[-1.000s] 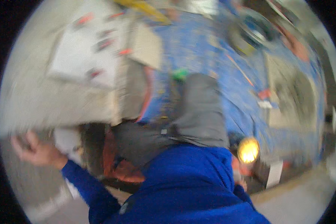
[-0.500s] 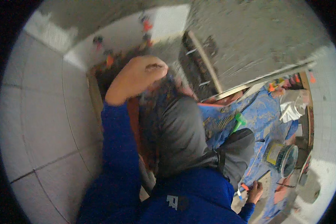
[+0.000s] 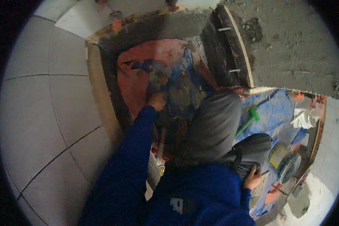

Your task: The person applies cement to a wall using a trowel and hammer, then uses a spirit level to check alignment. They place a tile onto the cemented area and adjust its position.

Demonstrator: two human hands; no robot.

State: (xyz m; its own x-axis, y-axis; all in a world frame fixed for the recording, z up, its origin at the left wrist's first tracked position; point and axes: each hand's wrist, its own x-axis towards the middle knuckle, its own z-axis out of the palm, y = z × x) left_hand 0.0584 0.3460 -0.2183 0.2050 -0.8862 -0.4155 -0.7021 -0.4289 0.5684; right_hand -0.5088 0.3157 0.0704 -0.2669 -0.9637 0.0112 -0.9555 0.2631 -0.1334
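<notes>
My left hand [image 3: 157,100] reaches down into a dim recess beside dirty, mottled debris and red sheeting [image 3: 133,86]; its fingers are too dark to make out. My right hand [image 3: 252,177] is by my grey-trousered knee [image 3: 252,145], fingers curled; what they hold, if anything, I cannot make out. A green mallet [image 3: 254,115] lies on blue sheeting [image 3: 275,107] just right of my other leg [image 3: 214,124]. The recess is bordered by a dark, rough rim and, at the right, a pale batten [image 3: 239,45] on a dark face with two short metal pieces.
Pale tiles [image 3: 37,113] fill the left side. A rough cement surface [image 3: 297,49] overhangs at upper right, with small red-orange clips [image 3: 313,101] near its edge. A bucket [image 3: 286,165] stands at the right; a white cloth or bag [image 3: 303,118] lies beyond it.
My view has swung round to the tiles and recess. My left hand has dropped from up high into the recess; my right hand has moved up slightly toward my knee.
</notes>
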